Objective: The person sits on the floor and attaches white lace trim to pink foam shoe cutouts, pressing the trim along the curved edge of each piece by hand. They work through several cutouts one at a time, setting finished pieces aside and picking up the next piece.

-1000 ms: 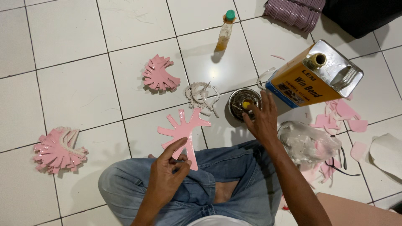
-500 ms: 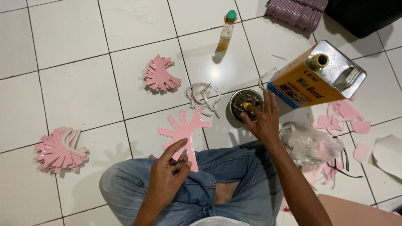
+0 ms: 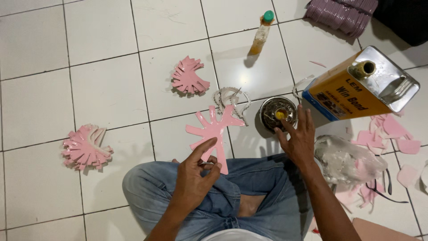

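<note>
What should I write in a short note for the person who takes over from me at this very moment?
Left hand: holds a pink cut-out by its stem, above the lap.
Right hand: fingertip in the small round tin of yellow glue on the floor.
Nearby: large glue can lying behind the tin; two piles of pink cut-outs to the left; pink scraps to the right.
Done: two piles lie finished-looking.
Left: no glue shows on the held piece yet.

Counted on the tiled floor
One pink cut-out [image 3: 213, 130] held, two pink stacks [image 3: 189, 76] [image 3: 85, 147], one bottle [image 3: 261, 35], one square can [image 3: 359, 87], one small round tin [image 3: 277, 113]
</note>
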{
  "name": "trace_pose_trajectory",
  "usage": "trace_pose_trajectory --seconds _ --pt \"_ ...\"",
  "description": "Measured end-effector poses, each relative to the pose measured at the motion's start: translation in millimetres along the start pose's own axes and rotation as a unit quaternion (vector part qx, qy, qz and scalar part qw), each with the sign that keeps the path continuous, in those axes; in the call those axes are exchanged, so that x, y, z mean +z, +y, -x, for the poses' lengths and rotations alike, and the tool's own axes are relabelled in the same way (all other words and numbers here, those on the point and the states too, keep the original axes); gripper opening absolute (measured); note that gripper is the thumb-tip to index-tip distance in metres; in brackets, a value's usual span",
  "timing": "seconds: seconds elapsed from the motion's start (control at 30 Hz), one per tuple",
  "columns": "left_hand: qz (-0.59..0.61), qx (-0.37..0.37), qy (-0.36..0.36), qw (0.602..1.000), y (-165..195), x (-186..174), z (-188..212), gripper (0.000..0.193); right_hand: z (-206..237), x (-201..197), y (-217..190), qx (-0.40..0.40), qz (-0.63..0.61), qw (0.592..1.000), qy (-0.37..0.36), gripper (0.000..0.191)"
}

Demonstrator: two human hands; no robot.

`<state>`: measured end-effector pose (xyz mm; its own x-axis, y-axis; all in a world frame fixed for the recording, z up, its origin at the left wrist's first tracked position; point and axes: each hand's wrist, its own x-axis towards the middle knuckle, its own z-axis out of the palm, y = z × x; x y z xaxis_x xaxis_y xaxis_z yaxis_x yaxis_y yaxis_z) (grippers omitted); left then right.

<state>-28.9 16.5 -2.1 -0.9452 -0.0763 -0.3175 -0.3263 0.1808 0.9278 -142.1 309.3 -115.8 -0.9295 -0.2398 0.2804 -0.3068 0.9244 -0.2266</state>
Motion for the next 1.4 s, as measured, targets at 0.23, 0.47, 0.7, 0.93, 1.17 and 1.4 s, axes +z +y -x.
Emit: trace_pose_trajectory --seconds 0.23,0.47,0.7,0.93,1.17,1.4 --pt "-0.02 0.017 0.006 1.0 10 0 0 0.063 5 -8 -8 0.013 -0.043 0.999 0.028 0.026" --pt "0.07 -0.019 -0.035 0.997 11 2 -3 0.064 44 -59 -77 0.074 -0.602 0.782 -0.145 0.037" --pt "0.046 -0.007 -0.044 0.998 16 4 2 0.063 37 -69 -110 -0.006 -0.603 0.777 -0.18 0.041" --pt "0.061 -0.013 -0.052 0.997 17 2 4 0.064 39 -66 -107 -0.023 -0.588 0.785 -0.193 0.041" --pt "0.101 0.016 -0.037 0.994 10 3 3 0.063 45 -71 -105 -0.07 -0.525 0.824 -0.201 0.053" --pt "0.143 0.042 -0.033 0.988 3 1 2 0.061 52 -79 -107 -0.194 -0.432 0.872 -0.125 0.054"
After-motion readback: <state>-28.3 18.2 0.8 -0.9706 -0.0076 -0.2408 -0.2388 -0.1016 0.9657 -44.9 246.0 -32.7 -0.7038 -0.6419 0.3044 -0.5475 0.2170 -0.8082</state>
